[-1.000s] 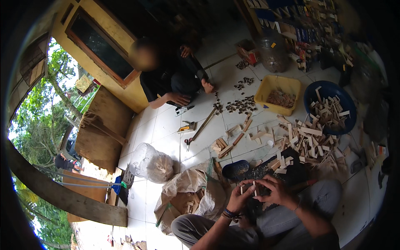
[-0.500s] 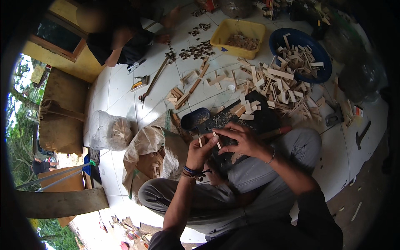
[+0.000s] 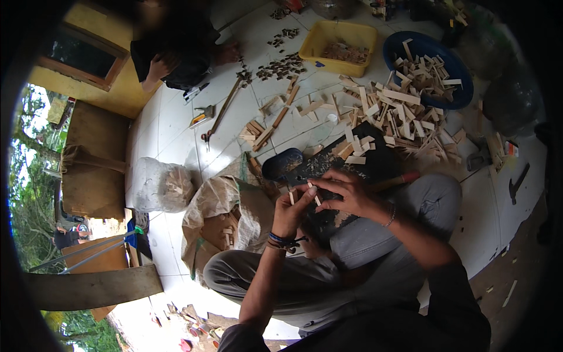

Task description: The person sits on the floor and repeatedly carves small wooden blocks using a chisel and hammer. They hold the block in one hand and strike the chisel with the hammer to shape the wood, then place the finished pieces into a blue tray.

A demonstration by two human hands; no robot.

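I sit cross-legged on a white tiled floor. My left hand (image 3: 291, 210), with a beaded band at the wrist, pinches a small pale wooden stick (image 3: 291, 195) upright. My right hand (image 3: 344, 192) is closed on another small wooden piece (image 3: 315, 194) right beside it, the fingertips of both hands almost touching. Under my hands lies a dark board (image 3: 375, 161) strewn with shavings and a few cut blocks.
A heap of wooden offcuts (image 3: 390, 111) spreads ahead, beside a blue basin (image 3: 451, 97) and a yellow tub (image 3: 343, 38). An open sack (image 3: 220, 214) and a clear bag (image 3: 158, 185) lie to my left. Another person (image 3: 176, 50) sits at the far side.
The view has tilted further down and my hands now sit lower in it. Both hands stay together on the small wooden pieces.
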